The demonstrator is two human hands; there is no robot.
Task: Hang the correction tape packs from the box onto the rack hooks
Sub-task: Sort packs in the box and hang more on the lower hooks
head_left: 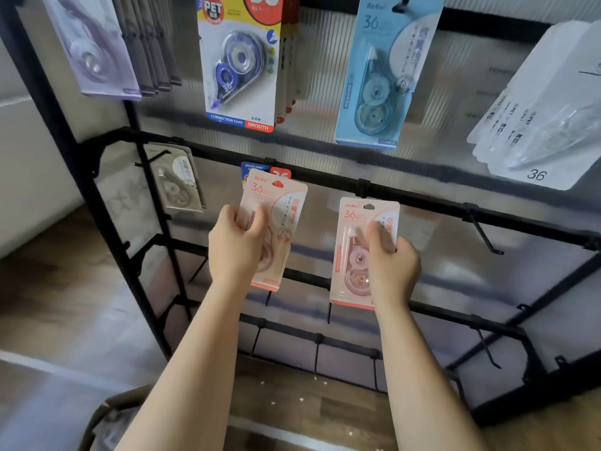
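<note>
Both hands were up in front of the black rack [406,193], each gripping one pink pack. Fingers of the left hand [235,245] were curled round the lower half of the left pack [279,203], whose top lay just below the rack's crossbar. Alongside, the right hand [392,268] pinched the right pack [353,252] by its right edge, thumb across the front, the hang hole at its top left uncovered. Each pack looked light: a thin card with a clear plastic blister, stiff enough to stay flat but likely to bend at the corners and a little slick on the bubble. Holding low or by a side edge seemed wise, since it kept the hole free for a hook [486,237]. Down at the lower left, the box [107,415] sat on the floor.
</note>
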